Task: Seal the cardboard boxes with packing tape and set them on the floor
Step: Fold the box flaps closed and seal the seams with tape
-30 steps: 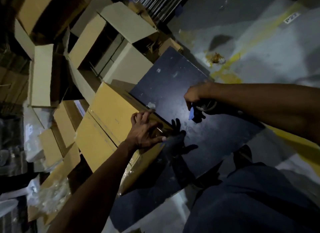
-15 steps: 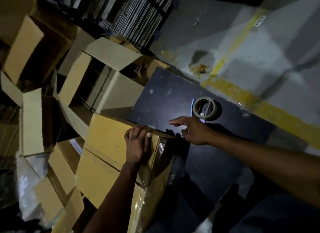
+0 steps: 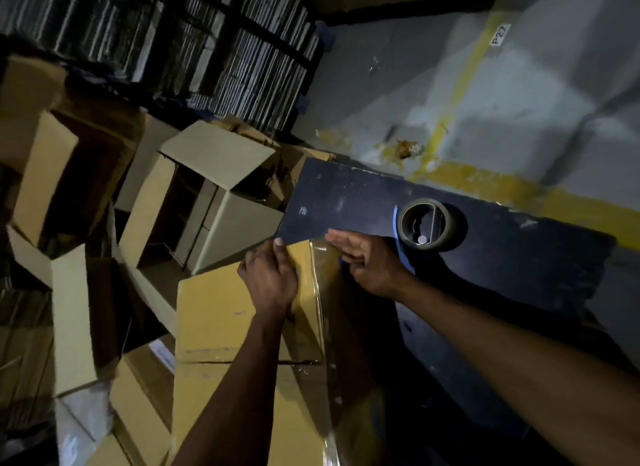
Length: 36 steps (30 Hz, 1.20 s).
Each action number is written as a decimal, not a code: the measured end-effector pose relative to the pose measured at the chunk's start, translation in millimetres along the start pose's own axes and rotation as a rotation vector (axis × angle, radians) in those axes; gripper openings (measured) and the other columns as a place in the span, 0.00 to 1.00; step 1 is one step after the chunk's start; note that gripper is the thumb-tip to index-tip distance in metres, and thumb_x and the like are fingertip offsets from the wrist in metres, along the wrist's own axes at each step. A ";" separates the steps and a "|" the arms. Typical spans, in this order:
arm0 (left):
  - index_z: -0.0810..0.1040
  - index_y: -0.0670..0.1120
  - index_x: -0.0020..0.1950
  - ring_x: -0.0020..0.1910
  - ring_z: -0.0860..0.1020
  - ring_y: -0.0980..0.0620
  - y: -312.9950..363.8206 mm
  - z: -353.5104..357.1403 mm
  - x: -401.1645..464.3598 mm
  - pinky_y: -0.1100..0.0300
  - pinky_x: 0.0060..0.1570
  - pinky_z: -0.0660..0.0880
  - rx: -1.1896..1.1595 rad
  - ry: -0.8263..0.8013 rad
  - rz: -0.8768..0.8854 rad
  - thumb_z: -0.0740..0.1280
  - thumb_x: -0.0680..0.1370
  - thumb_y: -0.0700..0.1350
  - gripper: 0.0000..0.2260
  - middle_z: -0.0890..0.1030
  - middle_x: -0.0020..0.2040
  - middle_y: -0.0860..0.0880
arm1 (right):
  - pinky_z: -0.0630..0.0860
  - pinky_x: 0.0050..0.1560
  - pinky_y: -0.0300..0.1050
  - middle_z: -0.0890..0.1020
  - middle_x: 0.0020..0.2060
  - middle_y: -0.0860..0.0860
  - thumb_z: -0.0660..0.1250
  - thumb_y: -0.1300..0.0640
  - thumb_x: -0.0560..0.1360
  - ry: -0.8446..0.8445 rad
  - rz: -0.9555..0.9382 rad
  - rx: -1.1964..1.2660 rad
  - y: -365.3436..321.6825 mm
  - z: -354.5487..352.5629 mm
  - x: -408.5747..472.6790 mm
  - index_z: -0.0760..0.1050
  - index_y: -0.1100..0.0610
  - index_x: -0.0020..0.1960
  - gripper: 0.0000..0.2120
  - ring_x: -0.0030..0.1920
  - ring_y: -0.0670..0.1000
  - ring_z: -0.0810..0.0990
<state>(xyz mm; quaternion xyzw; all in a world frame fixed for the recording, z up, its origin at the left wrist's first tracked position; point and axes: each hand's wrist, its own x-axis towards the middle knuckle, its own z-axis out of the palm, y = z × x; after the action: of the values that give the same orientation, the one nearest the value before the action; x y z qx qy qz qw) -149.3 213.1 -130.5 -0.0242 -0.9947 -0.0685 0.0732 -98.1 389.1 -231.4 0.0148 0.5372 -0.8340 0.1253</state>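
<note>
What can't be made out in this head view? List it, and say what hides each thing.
- Box: contents hidden by its closed flaps; lower part cut off by the bottom edge.
- Left hand: its grip on the box can't be told; the fingers curl out of sight.
- Tape roll: what lies inside its core is too dark to name.
- Stacked cartons at left: blurred, with dark interiors.

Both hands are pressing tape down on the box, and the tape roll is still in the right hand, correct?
Not quite. The head view shows the tape roll lying on the dark board, apart from the right hand. Both that hand and the left hand are on the box.
</note>
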 end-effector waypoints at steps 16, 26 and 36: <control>0.81 0.48 0.51 0.44 0.77 0.51 6.8 15.3 48.8 0.51 0.45 0.75 -0.214 0.052 0.116 0.55 0.86 0.56 0.19 0.81 0.43 0.51 | 0.71 0.72 0.45 0.78 0.69 0.46 0.63 0.79 0.72 0.060 -0.059 -0.067 -39.3 -8.2 96.6 0.75 0.54 0.72 0.33 0.71 0.42 0.72; 0.84 0.49 0.65 0.55 0.82 0.60 5.0 16.2 44.5 0.60 0.53 0.80 -0.318 0.054 0.154 0.62 0.84 0.51 0.15 0.86 0.58 0.52 | 0.59 0.75 0.32 0.65 0.78 0.49 0.58 0.67 0.66 0.132 -0.286 -0.286 0.9 16.2 52.9 0.69 0.54 0.77 0.39 0.78 0.44 0.61; 0.48 0.46 0.85 0.84 0.44 0.51 -13.8 -0.6 30.3 0.47 0.82 0.42 -0.134 -0.319 0.471 0.52 0.86 0.55 0.30 0.46 0.86 0.49 | 0.73 0.70 0.51 0.81 0.66 0.42 0.66 0.28 0.74 0.179 -0.050 0.111 -37.5 12.2 53.0 0.78 0.43 0.68 0.29 0.67 0.42 0.77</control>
<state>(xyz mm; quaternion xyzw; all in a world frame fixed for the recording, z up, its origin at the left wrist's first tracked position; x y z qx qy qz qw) -180.0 200.6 -127.3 -0.2696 -0.9539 -0.1103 -0.0722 -156.5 382.6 -201.3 0.0829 0.4995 -0.8606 0.0548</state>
